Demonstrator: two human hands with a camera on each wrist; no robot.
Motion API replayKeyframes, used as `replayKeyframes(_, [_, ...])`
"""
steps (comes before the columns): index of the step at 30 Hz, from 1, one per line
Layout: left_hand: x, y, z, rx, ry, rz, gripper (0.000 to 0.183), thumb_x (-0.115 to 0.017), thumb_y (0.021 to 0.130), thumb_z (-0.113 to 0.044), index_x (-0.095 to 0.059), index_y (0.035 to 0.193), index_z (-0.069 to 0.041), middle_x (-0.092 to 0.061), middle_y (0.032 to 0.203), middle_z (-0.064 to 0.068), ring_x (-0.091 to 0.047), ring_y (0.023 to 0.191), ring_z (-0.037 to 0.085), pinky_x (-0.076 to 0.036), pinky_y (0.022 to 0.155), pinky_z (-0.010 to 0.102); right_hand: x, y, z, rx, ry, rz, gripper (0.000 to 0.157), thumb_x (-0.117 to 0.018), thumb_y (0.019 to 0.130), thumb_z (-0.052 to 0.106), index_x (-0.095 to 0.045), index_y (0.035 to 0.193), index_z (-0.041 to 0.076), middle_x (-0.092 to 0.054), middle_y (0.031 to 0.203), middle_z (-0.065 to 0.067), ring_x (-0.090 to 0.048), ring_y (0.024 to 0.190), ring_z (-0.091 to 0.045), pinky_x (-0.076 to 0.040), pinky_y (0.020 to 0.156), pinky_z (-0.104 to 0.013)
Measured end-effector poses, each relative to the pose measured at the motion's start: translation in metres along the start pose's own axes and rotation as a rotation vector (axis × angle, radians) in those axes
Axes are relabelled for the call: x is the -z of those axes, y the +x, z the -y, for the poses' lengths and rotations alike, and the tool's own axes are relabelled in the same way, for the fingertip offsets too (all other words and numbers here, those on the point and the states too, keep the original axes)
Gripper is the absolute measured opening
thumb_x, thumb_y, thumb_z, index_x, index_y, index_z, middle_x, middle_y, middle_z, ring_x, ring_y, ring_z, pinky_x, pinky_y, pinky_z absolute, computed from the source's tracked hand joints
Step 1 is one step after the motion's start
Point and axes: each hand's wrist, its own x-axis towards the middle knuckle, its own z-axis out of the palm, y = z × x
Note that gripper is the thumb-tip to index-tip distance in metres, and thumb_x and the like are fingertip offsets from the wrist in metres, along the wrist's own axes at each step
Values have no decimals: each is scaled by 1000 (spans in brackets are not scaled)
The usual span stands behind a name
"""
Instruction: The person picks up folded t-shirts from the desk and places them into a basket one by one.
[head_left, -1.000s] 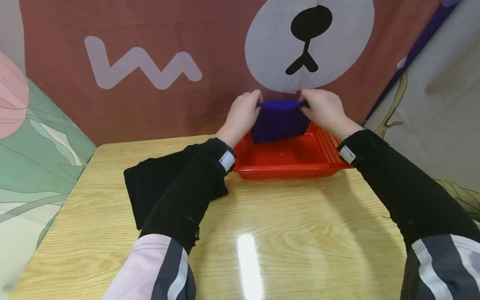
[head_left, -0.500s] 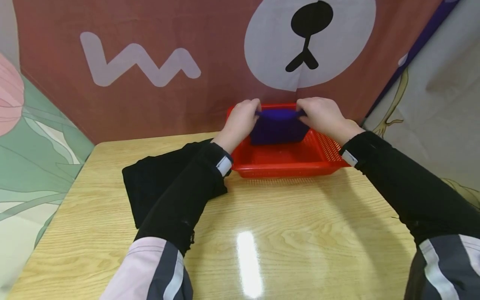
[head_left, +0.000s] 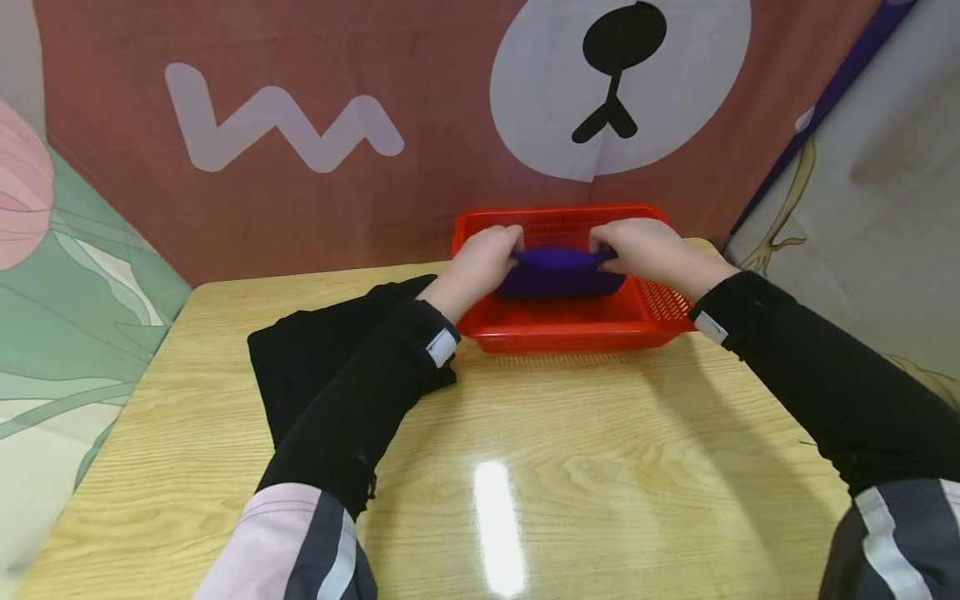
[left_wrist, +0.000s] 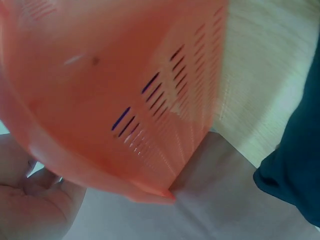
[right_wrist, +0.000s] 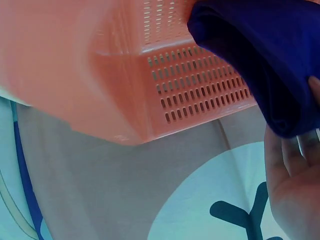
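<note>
A folded purple-blue cloth [head_left: 561, 275] hangs between both hands inside the red plastic basket [head_left: 570, 337]. My left hand [head_left: 483, 260] pinches its upper left corner; my right hand [head_left: 641, 248] pinches the upper right one. In the right wrist view the folded cloth [right_wrist: 265, 55] shows its rolled layers, with the thumb and fingers of the right hand [right_wrist: 295, 185] on either side of it. The left wrist view has the left hand [left_wrist: 40, 200] beside the basket's rim [left_wrist: 100, 182], and the cloth appears only as dark blue through the slots.
A folded black garment [head_left: 315, 358] lies on the wooden table [head_left: 600, 467] left of the basket, partly under the left sleeve. Behind the table hangs a brown cloth backdrop [head_left: 442, 92] with a bear's muzzle. A patterned curtain [head_left: 862, 208] stands at the right.
Both hands have come down with the purple-blue cloth, from above the basket's back rim into the basket. The cloth now looks lower and more slumped. Basket and black garment stay put.
</note>
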Motion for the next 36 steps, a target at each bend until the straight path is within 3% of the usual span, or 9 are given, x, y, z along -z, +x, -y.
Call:
replayKeyframes(13, [-6,-11,1,-86,4,220,25,-75,94,-11,-66,117,-9,-69,114,7,-61,107,24,-52,105,36,-6,-21,2,82,169,156,28,-83,83,1,-74,109,3,-74,110,-14,-67,102,-33,-56,95,-52])
replayKeyframes(21, [-11,-17,2,-153,20,327,17,-76,93,-14,-68,108,-10,-70,109,6,-60,104,23,-52,101,35,-13,-28,4,88,218,227,25,-82,85,3,-77,110,4,-75,114,-14,-69,109,-35,-55,100,-55])
replayKeyframes(26, [-15,-19,1,-143,-27,364,6,-73,95,-11,-68,98,-12,-67,102,4,-59,99,22,-51,94,35,-17,-29,3,124,237,259,24,-80,86,0,-79,110,3,-76,111,-14,-69,111,-36,-55,100,-54])
replayKeyframes(36, [-21,-21,1,-166,-7,378,12,-71,96,-9,-76,105,-15,-71,104,0,-60,100,20,-52,96,34,-28,-30,3,121,280,321,20,-79,89,6,-82,109,10,-78,107,-8,-72,103,-29,-58,96,-50])
